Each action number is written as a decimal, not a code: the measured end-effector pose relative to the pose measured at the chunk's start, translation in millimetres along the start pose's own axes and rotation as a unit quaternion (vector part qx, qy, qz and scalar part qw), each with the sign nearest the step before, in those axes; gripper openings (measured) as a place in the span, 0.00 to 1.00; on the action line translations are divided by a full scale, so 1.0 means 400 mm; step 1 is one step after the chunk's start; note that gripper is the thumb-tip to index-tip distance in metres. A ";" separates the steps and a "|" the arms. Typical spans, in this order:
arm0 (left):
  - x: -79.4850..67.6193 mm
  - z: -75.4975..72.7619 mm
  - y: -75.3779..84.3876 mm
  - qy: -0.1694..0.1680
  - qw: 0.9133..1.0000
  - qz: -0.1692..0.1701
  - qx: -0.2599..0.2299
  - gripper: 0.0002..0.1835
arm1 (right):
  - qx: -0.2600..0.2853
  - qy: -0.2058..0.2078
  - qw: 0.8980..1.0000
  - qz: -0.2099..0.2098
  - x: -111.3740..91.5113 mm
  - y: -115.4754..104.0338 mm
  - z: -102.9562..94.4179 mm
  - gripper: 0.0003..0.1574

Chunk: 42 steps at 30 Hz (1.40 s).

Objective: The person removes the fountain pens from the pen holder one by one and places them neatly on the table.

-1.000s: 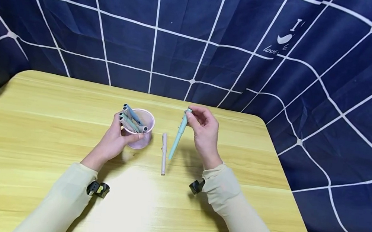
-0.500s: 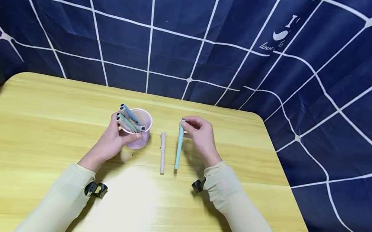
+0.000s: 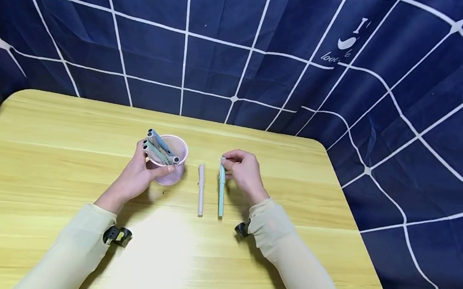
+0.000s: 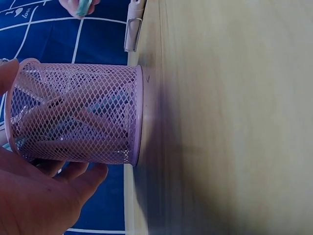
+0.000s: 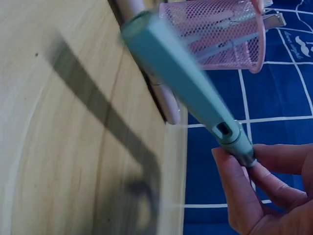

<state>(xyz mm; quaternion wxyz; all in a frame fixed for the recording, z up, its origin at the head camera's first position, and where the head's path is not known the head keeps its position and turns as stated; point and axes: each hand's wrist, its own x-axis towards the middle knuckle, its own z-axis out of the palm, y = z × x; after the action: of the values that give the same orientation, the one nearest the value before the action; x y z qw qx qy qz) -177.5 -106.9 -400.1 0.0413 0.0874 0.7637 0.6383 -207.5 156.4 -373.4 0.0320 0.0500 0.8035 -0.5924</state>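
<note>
My left hand point(image 3: 130, 183) grips a pink mesh pen cup point(image 3: 175, 175) at its side, thumb near the rim. Several capped pens lean out of the cup, among them a blue pen point(image 3: 162, 143) and a green one. In the left wrist view the mesh cup point(image 4: 73, 112) stands on the table, with pens showing through its wall. My right hand point(image 3: 247, 174) pinches a teal pen point(image 3: 221, 194) by its far end. The right wrist view has the teal pen point(image 5: 181, 78) slanting close over the tabletop, its shadow beside it. A pale lilac pen point(image 3: 200, 192) lies just left of it.
The wooden table point(image 3: 67, 156) has rounded far corners. A dark blue cloth point(image 3: 153, 48) with white grid lines hangs behind it and along the right side. Bright glare covers the table's front middle.
My right hand has brought the teal pen down and toward me, turning it from slanted to nearly parallel with the lilac pen. My left hand stays on the cup.
</note>
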 end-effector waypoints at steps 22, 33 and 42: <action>0.005 -0.003 0.000 -0.003 1.000 -0.009 -0.006 0.46 | -0.058 -0.044 0.995 0.069 0.045 0.062 0.022 0.05; 0.004 -0.005 -0.003 -0.002 1.000 -0.009 0.001 0.46 | -0.094 -0.057 0.991 0.072 0.056 0.062 0.032 0.05; 0.011 -0.002 -0.008 0.000 1.000 -0.006 0.017 0.46 | -0.104 -0.067 0.989 0.078 0.063 0.063 0.029 0.03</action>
<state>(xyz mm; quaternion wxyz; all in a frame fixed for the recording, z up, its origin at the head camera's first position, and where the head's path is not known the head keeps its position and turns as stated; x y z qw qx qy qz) -182.1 -107.6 -402.7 0.0441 0.0836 0.7750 0.6248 -229.8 153.7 -403.4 0.1370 0.0689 0.8506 -0.5030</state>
